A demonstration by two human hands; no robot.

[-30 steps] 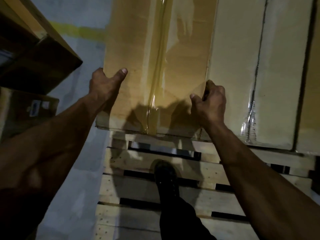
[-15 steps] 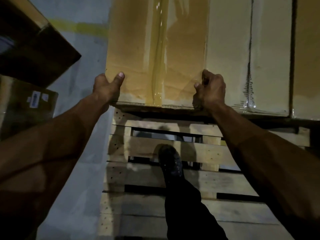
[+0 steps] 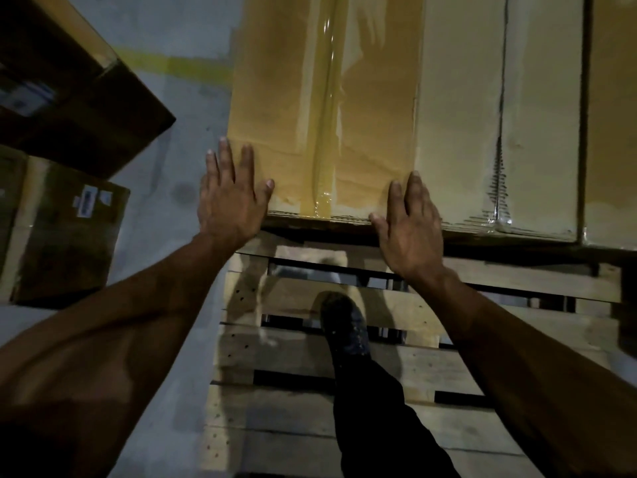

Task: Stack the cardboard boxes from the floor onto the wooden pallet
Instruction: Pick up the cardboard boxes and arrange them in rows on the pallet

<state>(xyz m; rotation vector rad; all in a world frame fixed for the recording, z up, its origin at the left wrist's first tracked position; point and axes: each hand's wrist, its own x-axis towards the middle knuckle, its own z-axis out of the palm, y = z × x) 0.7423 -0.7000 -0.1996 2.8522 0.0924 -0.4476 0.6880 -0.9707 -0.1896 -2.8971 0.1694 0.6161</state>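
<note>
Two hands lie flat against the near end of the brown cardboard box (image 3: pixel 324 108), and we take that box as our landmark. Our left hand (image 3: pixel 231 198) rests at its near left corner, fingers straight and slightly spread, thumb on the top face. Our right hand (image 3: pixel 410 219) presses at its near right corner, fingers straight and close together, where the box meets the paler box (image 3: pixel 496 115) just beside it on the right. Both boxes sit on the wooden pallet (image 3: pixel 300 367), whose bare slats stretch from under the brown box toward us. Our dark shoe (image 3: pixel 344 322) stands on those slats, nearer us than the box. Left of the brown box lies grey floor (image 3: pixel 193 108) with a yellow line (image 3: pixel 179 65), and farther left two more cardboard boxes (image 3: pixel 65 232) sit on the floor.
</note>
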